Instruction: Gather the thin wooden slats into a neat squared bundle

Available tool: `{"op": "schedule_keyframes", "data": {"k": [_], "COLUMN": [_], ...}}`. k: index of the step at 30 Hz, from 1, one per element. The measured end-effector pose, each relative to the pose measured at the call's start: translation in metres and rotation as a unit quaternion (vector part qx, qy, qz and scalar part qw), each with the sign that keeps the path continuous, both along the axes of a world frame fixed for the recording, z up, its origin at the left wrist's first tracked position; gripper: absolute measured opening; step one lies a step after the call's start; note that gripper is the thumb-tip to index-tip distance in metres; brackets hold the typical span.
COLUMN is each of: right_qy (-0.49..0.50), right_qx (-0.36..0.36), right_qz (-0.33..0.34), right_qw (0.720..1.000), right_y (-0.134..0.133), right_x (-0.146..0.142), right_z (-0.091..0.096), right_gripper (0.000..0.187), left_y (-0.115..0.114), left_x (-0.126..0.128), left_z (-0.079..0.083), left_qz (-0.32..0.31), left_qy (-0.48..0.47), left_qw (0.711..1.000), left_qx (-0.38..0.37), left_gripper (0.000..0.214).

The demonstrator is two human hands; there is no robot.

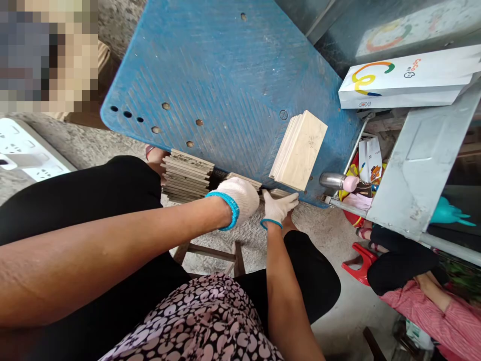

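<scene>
Bare forearms outstretched, gloved left hand (240, 199) knuckles-up, gloved right hand (278, 207) flat with fingers (291, 201) extended.

Blue ribbed plastic board (225, 75) before me: stack of cream rectangular tiles (300, 150) lying on it; grey tile pile (186, 175) at its near edge.

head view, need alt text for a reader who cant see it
A person's white-gloved left hand and right hand rest on flat tiles at the near edge of a blue table, between a dark tile stack at left and a pale tile stack at right. Another person in a pink striped sleeve sits lower right.
</scene>
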State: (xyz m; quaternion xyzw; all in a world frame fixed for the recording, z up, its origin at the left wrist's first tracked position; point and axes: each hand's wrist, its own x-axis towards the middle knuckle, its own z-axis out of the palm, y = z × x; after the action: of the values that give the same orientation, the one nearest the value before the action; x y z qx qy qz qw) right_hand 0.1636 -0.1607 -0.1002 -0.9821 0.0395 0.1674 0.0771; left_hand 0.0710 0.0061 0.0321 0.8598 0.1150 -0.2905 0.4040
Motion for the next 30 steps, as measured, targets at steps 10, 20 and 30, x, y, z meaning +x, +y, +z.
{"op": "schedule_keyframes", "data": {"k": [10, 20, 30], "right_qy": [-0.022, -0.037, -0.249], "right_qx": [0.03, 0.045, 0.138], "right_qz": [-0.014, -0.038, 0.018], "right_qw": [0.999, 0.998, 0.959], "right_y": [-0.005, -0.016, -0.047], "right_x": [0.002, 0.001, -0.018], "right_z": [-0.006, 0.009, 0.091], "right_gripper": [0.117, 0.104, 0.095], "left_y": [0.0, -0.005, -0.026], "left_x": [0.0, 0.001, 0.004], "left_z": [-0.003, -0.011, -0.004], "left_qz": [-0.131, -0.13, -0.141], "left_qy": [0.009, 0.009, -0.127], "left_qw": [0.989, 0.99, 0.978], "left_qx": [0.065, 0.062, 0.081], "left_gripper": [0.029, 0.032, 0.028]}}
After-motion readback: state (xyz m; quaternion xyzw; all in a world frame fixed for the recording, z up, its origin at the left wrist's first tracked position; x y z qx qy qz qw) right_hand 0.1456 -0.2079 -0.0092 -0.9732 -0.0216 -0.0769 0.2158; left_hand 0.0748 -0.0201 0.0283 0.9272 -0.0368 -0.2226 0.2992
